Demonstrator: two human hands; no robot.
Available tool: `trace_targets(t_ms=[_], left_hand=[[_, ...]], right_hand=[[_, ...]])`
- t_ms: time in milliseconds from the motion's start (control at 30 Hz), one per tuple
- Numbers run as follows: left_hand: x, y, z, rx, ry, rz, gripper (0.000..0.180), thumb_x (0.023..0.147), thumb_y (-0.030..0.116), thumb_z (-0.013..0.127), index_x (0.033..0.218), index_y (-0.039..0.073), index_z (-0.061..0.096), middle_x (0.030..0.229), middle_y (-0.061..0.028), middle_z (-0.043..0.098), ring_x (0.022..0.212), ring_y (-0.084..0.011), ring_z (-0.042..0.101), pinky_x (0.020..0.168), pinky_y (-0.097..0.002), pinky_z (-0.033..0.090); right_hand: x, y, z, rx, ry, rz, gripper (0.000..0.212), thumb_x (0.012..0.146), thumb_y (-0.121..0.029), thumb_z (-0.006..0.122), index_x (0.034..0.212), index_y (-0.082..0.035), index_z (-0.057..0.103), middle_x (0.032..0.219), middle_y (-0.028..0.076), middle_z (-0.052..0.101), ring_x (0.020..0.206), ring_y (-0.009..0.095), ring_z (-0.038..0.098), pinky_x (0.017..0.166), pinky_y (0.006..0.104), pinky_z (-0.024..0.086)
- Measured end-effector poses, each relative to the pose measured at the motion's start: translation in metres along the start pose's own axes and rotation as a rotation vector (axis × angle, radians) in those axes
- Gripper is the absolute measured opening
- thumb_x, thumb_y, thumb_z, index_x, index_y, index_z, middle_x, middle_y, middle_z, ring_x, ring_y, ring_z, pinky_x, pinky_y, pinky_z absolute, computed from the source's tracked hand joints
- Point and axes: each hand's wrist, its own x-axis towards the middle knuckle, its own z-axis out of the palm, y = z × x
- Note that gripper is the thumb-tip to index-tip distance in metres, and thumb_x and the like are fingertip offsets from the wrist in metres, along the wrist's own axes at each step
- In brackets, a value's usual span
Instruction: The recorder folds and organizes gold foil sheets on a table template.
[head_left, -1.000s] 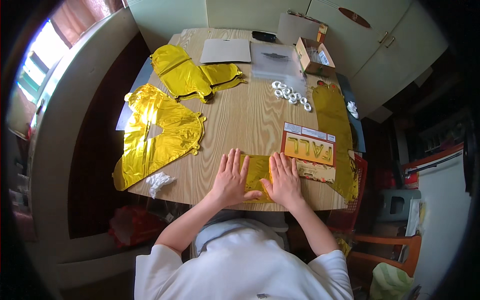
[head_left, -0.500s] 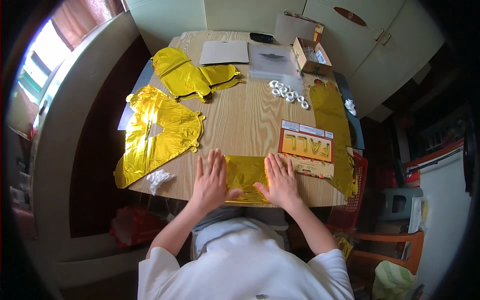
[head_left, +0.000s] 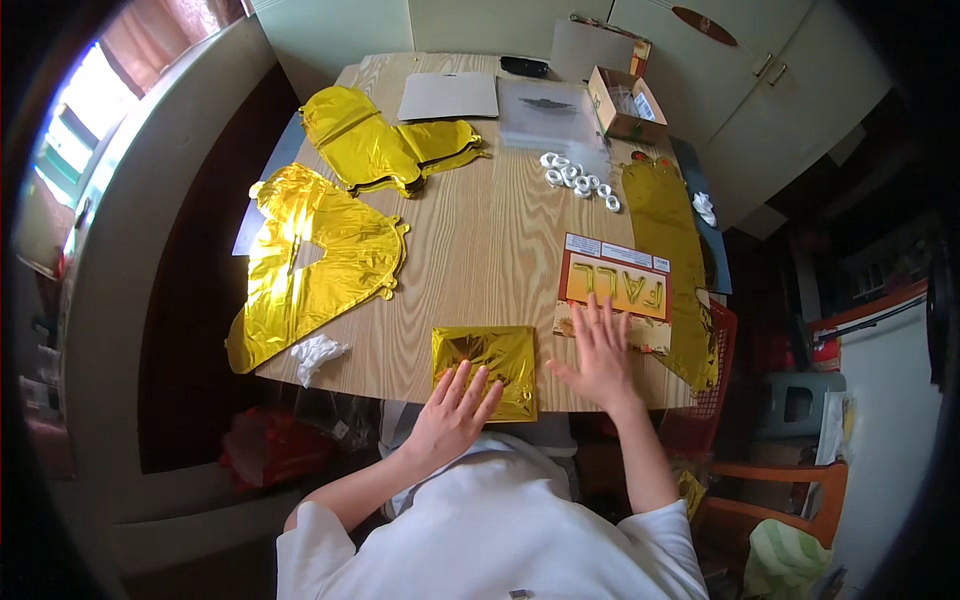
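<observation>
A gold foil balloon, folded into a flat rectangle, lies at the table's near edge. My left hand rests over its lower left part, fingers stretched out. To the right, my right hand is spread over the lower part of a red and orange printed card picturing gold letter balloons. Whether its fingertips touch the card, I cannot tell. Neither hand grips anything. Unfolded flat foil balloons lie at the left, the far left and along the right side.
Several white ribbon rolls sit right of centre. Farther back are a grey-white board, clear plastic sheets, a black item and an open box. Crumpled white tissue lies near left, another at the right edge.
My right hand has left the folded foil and moved right over the card. My left hand has drawn back toward me. More of the foil rectangle shows, and it lies slightly nearer me.
</observation>
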Motion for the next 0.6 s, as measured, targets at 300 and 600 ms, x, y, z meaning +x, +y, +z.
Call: trace_targets(t_ms=[300, 600], left_hand=[[-0.018, -0.034, -0.056, -0.803, -0.15, -0.523, 0.032, 0.092, 0.009, 0.053, 0.123, -0.001, 0.057, 0.111, -0.0169, 0.067, 0.107, -0.0298, 0.064, 0.087, -0.0322, 0.048], [-0.068, -0.087, -0.045, -2.268, 0.616, -0.796, 0.039, 0.101, 0.024, 0.049, 0.132, 0.001, 0.045, 0.125, -0.0153, 0.06, 0.113, -0.0296, 0.062, 0.092, -0.0463, 0.054]], right_hand=[[-0.051, -0.022, -0.025, -0.046, -0.136, -0.181, 0.08, 0.082, -0.05, 0.067, 0.141, -0.001, 0.044, 0.148, 0.018, 0.041, 0.142, 0.032, 0.033, 0.116, 0.0522, 0.023], [-0.046, -0.043, -0.057, 0.181, 0.582, -0.408, 0.021, 0.086, -0.007, 0.067, 0.107, -0.004, 0.069, 0.099, 0.008, 0.073, 0.09, 0.021, 0.072, 0.065, 0.0308, 0.057]])
